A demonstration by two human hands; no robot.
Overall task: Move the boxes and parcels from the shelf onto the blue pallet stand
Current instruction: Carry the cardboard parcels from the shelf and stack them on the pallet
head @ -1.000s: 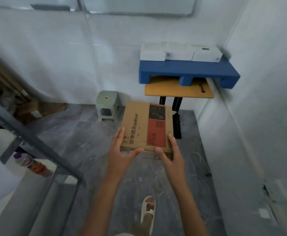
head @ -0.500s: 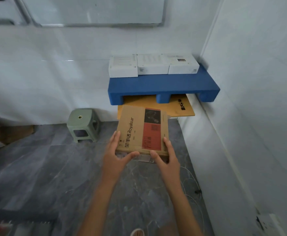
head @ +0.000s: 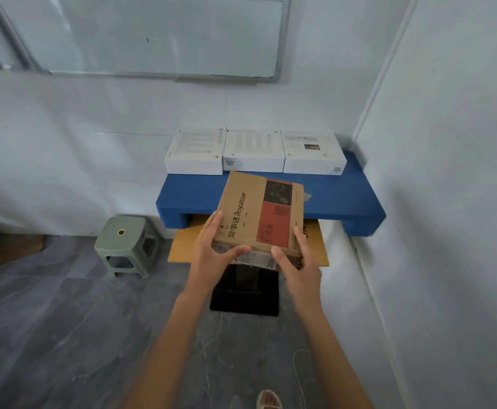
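Note:
I hold a flat brown cardboard box (head: pixel 260 211) with a red and black label in both hands, in front of the blue pallet stand (head: pixel 341 199). My left hand (head: pixel 216 249) grips its near left corner, thumb curled under the near edge. My right hand (head: pixel 295 262) grips the near right corner. The box's far end hangs over the front of the pallet. Three white boxes (head: pixel 254 152) lie in a row along the pallet's back edge, against the wall.
The pallet rests on an orange-topped table (head: pixel 183 246) with a black pedestal base (head: pixel 244 296), in the corner by the right wall. A green plastic stool (head: pixel 126 245) stands on the grey floor to the left. A white cable (head: pixel 298 373) trails on the floor.
I have walked closer to the pallet stand with the brown box held in both hands. The box has risen and now overlaps the pallet's front.

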